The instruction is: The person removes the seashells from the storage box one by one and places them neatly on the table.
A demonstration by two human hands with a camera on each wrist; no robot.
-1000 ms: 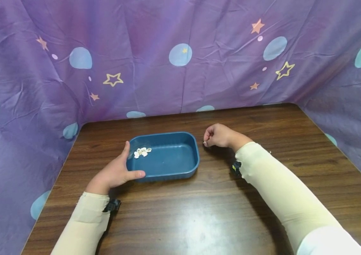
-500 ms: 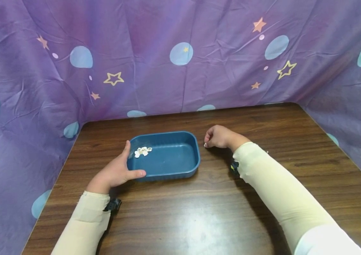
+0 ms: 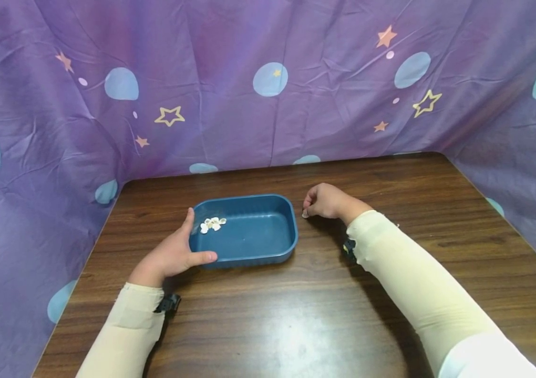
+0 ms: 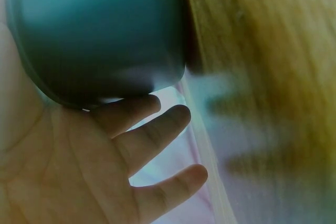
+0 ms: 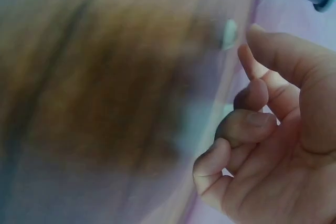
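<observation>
A blue rectangular plastic tub point(image 3: 249, 239) stands on the table in the head view. Small white shell-like pieces point(image 3: 212, 224) lie together at its left end. My left hand point(image 3: 173, 254) rests against that end, thumb over the front rim. In the left wrist view its palm meets the tub's wall point(image 4: 100, 35) and the other fingers point(image 4: 157, 129) stretch out straight. To the right of the tub, my right hand point(image 3: 327, 202) hovers low with a small white piece point(image 5: 229, 34) just beyond its thumb and index fingertips. The remaining fingers of that hand bend inward.
The dark wood-grain table point(image 3: 249, 325) reaches back to a purple curtain point(image 3: 220, 131) printed with stars and planets. A tiny pale bit point(image 3: 398, 225) shows beside the right sleeve point(image 3: 405, 268). A dark wrist device point(image 3: 167, 303) sits at the left cuff.
The right hand shifts only slightly by the tub's right side, and the white piece at its fingertips shows a little more. The left hand and tub stay in place.
</observation>
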